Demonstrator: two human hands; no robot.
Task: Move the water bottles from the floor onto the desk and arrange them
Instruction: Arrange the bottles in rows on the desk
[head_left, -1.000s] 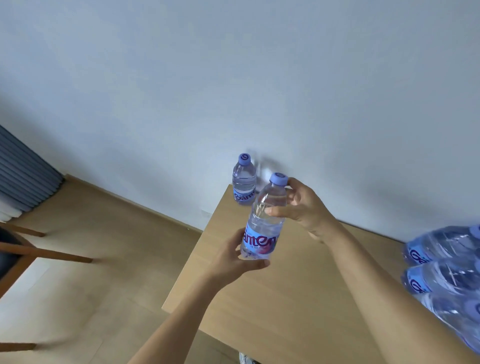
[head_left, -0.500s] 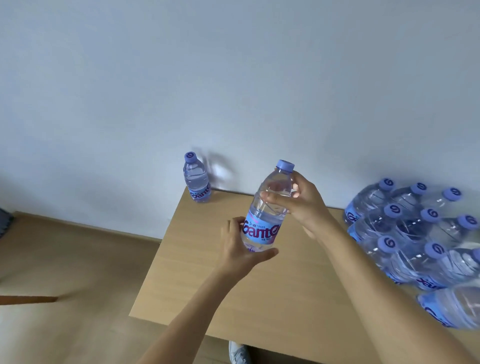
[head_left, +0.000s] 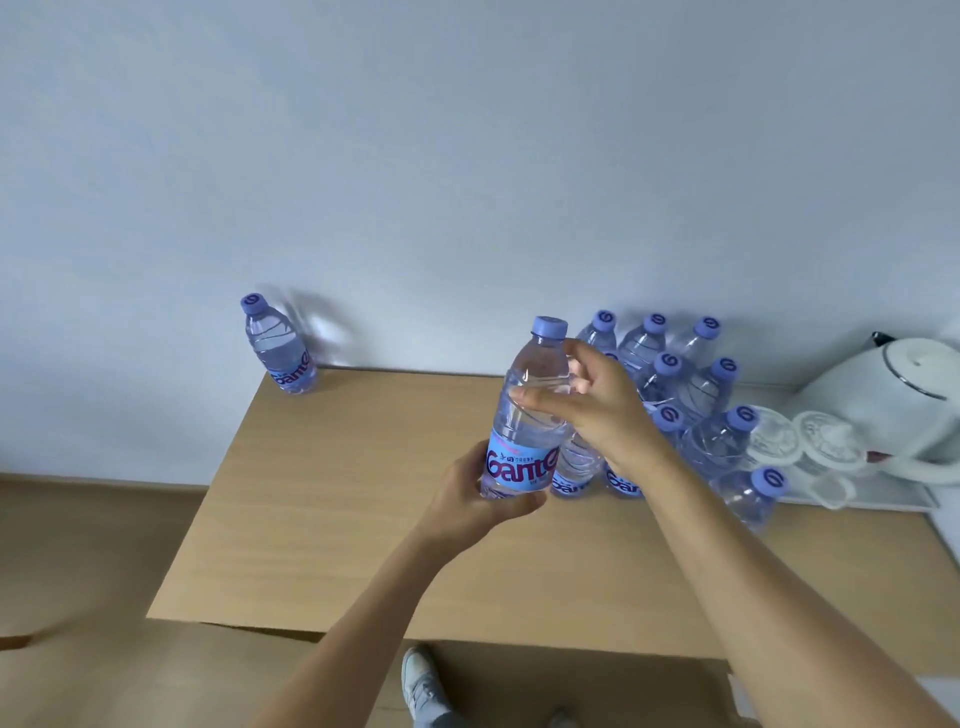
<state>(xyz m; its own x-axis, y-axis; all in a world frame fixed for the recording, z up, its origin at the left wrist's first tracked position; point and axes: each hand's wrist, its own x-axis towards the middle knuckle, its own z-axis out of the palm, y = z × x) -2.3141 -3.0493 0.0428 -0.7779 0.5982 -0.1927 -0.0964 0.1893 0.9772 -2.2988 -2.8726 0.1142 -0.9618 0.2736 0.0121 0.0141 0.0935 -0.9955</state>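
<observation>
I hold a clear water bottle (head_left: 524, 421) with a purple cap and blue label upright above the wooden desk (head_left: 337, 519). My left hand (head_left: 467, 499) wraps its base and label. My right hand (head_left: 597, 410) grips its upper body below the cap. A single bottle (head_left: 278, 345) stands at the desk's far left corner by the wall. A pack of several bottles (head_left: 696, 395) stands at the back right, partly hidden behind my right hand and forearm.
A white electric kettle (head_left: 898, 395) and upturned glass cups (head_left: 800, 441) sit on a white tray (head_left: 883, 501) at the far right. A grey wall backs the desk. The wooden floor lies to the left, and my shoe (head_left: 423, 686) shows below the desk's front edge.
The view has swung right, bringing the bottle pack, kettle and cups into sight. The held bottle stays in both hands, now closer to the pack.
</observation>
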